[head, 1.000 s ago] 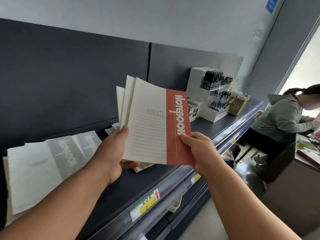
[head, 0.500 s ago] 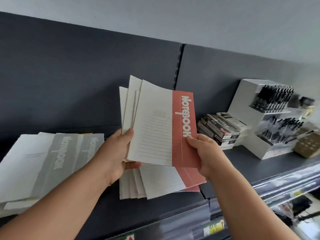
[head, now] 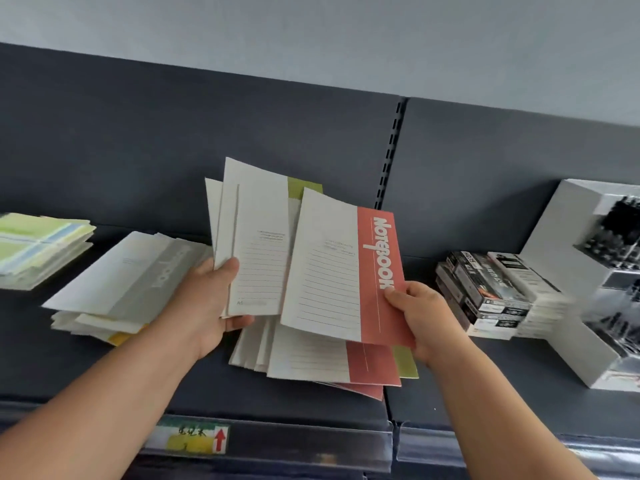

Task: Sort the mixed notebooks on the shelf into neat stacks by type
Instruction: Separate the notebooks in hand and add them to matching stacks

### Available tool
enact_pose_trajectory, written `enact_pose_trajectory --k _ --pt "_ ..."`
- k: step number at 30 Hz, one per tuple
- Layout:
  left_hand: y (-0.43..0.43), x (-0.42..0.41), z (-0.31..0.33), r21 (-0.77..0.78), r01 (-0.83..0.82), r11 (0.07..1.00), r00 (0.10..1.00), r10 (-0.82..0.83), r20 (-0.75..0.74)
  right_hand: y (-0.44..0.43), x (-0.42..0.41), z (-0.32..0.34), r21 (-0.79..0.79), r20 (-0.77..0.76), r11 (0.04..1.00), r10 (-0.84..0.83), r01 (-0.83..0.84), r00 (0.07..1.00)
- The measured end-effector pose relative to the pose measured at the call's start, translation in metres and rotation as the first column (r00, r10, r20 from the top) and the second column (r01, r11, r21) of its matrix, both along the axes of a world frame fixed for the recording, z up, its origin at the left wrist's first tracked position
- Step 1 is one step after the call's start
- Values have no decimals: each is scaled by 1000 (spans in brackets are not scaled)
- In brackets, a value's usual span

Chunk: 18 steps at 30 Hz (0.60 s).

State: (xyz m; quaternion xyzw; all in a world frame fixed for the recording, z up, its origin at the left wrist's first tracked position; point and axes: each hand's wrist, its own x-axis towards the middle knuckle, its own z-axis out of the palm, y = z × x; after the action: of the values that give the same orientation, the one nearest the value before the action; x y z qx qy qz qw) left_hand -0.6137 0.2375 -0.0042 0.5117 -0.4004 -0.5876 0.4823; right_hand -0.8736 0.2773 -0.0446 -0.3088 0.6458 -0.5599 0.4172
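The red notebook (head: 346,271) is pinched by the right hand (head: 429,320), long axis upright, just above the red stack (head: 374,367) near the front edge of the shelf (head: 104,375); other notebooks (head: 258,258) are grasped by the left hand (head: 207,306).

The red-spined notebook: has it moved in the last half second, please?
Yes: the red-spined notebook slid right against the pile on the shelf, uncovering the green-spined notebook in the left hand.

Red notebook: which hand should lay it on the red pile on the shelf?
Right, probably. The right hand pinches the red notebook on its own, over the red-spined pile in this view. The left hand grips the other notebooks.
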Motion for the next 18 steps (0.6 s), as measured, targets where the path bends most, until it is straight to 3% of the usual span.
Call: enact_pose_trajectory --k 5,9,16,18 --pt "6 25 3 -37 -51 998 997 52 48 11 1 -16 152 -320 987 5 46 947" --pt "7 38 5 -59 -75 995 995 79 65 12 1 -18 233 -569 966 41 113 821" --pt "5 50 12 -69 -88 994 995 91 38 9 6 -11 348 -687 927 151 139 711" --pt "6 48 15 -56 -57 997 998 58 22 6 12 -8 337 -782 921 159 194 603"
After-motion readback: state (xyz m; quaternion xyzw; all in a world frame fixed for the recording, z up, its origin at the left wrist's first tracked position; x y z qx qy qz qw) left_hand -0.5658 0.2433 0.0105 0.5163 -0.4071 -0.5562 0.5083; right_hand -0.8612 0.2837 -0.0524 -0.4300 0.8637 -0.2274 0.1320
